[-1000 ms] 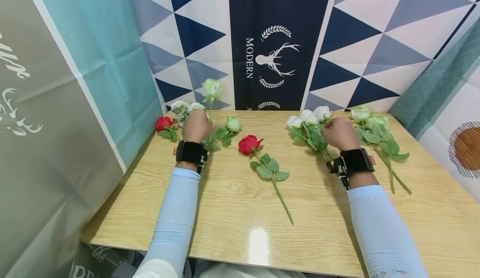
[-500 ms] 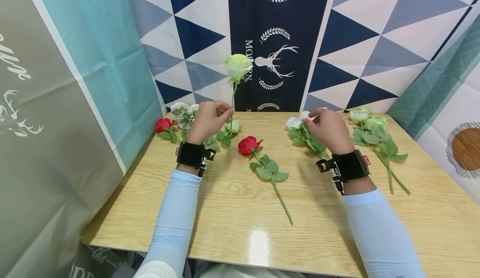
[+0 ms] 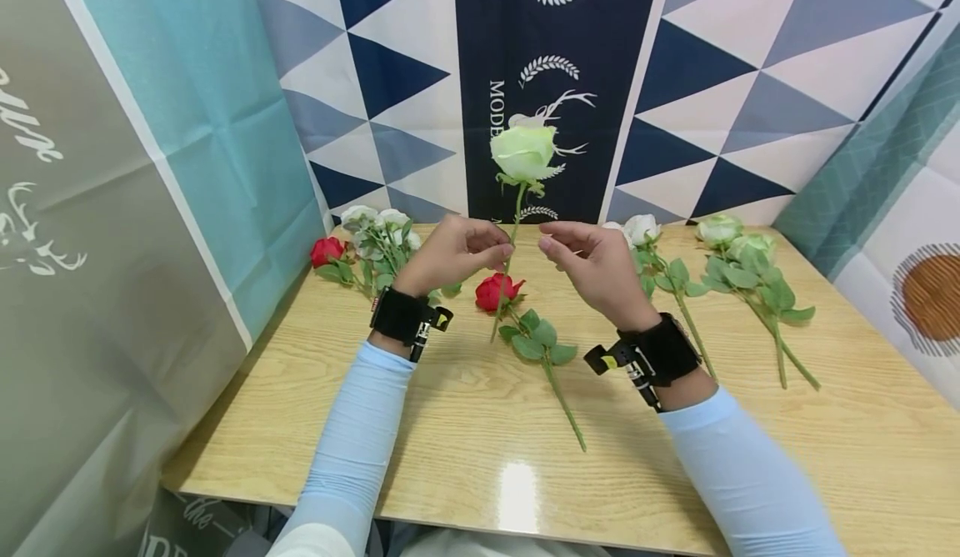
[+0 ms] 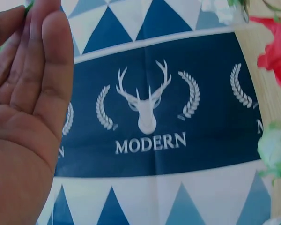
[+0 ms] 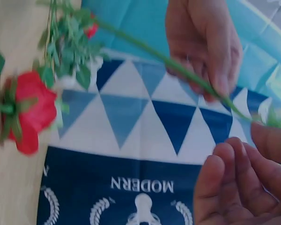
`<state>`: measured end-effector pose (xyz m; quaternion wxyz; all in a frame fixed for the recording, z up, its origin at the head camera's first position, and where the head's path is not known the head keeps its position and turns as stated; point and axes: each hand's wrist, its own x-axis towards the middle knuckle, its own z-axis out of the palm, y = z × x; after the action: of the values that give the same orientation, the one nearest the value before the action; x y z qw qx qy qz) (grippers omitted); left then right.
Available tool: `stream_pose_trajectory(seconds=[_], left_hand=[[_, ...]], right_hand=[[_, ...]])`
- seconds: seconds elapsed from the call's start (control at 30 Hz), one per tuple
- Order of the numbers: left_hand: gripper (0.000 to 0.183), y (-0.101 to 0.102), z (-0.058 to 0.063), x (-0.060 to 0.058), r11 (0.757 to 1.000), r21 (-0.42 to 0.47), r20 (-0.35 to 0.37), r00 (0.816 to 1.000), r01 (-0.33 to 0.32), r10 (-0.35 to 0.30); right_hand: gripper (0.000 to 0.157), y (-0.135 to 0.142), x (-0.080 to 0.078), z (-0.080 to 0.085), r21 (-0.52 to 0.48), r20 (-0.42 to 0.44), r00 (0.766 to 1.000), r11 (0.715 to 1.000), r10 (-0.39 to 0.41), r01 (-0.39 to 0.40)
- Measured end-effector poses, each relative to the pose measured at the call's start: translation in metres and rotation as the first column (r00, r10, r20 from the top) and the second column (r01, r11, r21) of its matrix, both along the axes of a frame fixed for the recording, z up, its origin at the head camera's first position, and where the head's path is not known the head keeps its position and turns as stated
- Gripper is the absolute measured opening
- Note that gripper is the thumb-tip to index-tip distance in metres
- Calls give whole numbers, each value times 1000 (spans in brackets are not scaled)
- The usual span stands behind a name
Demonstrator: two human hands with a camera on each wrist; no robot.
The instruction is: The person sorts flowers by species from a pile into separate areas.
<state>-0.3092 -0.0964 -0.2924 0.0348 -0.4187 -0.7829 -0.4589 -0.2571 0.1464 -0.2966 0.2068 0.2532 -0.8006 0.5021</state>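
My left hand (image 3: 457, 248) pinches the thin stem of a pale green rose (image 3: 523, 153) between thumb and fingers, with the bloom upright above the grip. The bare stem (image 5: 164, 58) slants across the right wrist view. Just right of the stem is my right hand (image 3: 596, 269), its fingers loosely bent, thumb and fingertips close to the stem with a small gap in the head view. Beneath the held stem, a red rose (image 3: 498, 292) lies on the table, its leafy stem pointing toward the front. In the left wrist view, the palm of my left hand (image 4: 28, 117) shows.
On the left of the wooden table (image 3: 450, 440) lie white roses (image 3: 375, 225) and another red rose (image 3: 327, 250). At the right are white roses (image 3: 641, 230) and a pair of pale green roses (image 3: 738, 242). A patterned cloth (image 3: 405, 65) hangs behind the table.
My left hand has lifted the pale green rose from the left cluster and brought it to the middle. My right hand has left the white roses and moved left toward the stem.
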Motion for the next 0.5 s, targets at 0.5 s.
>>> stream_pose_trajectory(seconds=[0.5], left_hand=[[9, 17, -2, 6, 987, -75, 22, 990, 143, -142]], right_hand=[[13, -15, 7, -5, -73, -35, 999, 996, 40, -43]])
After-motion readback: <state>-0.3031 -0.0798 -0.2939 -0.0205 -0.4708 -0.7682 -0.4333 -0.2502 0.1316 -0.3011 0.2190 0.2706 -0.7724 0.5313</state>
